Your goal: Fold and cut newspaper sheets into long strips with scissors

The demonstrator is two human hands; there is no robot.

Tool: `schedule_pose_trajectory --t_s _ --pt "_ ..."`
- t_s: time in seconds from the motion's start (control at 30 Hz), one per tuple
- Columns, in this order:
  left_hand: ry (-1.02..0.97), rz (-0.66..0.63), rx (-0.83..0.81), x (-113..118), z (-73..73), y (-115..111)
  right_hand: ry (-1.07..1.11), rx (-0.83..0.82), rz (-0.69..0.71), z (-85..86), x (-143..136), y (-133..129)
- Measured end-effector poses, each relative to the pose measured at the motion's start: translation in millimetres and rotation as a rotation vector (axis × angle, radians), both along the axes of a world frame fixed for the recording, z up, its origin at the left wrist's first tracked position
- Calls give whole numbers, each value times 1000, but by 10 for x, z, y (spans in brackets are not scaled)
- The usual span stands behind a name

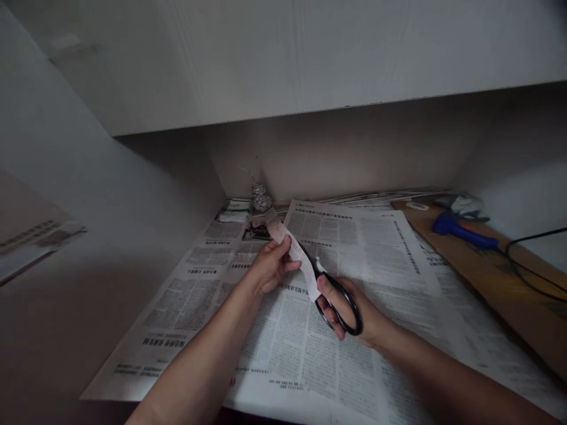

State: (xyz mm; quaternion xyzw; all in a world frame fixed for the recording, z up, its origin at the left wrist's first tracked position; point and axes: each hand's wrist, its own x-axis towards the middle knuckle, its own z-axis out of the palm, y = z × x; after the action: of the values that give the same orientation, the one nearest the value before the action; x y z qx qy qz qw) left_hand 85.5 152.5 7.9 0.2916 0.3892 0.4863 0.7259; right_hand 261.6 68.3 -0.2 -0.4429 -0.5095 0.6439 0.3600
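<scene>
Forearms extend over newspaper, presumably laid as cover, with left hand pinching strip between closed fingers above it, seemingly for steadiness, and right hand gripping scissors by the loops alongside, likely for control.

We face a plain back wall, closed in by a left wall and a right wall. Above our newspaper-covered worktop spans a broad pale panel, its lower edge slightly slanted. Our light is dim and grey, with deeper shadow under the panel's left end.
</scene>
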Motion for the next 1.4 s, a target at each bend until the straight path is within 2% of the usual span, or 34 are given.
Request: schedule_pose_trajectory --t_s 0.27,0.47,0.73,0.97,1.2,1.4 --pt "-6 29 33 -10 -19 8 -1 18 83 82 23 3" --pt "6 -65 23 82 -60 -54 -5 65 75 53 29 23" --pt "-8 -21 38 79 -79 -23 -58 143 79 18 49 3" --pt "-11 -19 29 47 -54 -14 -68 91 -27 20 -15 -14" --pt "-11 -6 11 -31 -35 26 -103 105 42 77 16 -5" --pt "-5 -18 15 23 -87 7 -8 100 108 15 18 0"
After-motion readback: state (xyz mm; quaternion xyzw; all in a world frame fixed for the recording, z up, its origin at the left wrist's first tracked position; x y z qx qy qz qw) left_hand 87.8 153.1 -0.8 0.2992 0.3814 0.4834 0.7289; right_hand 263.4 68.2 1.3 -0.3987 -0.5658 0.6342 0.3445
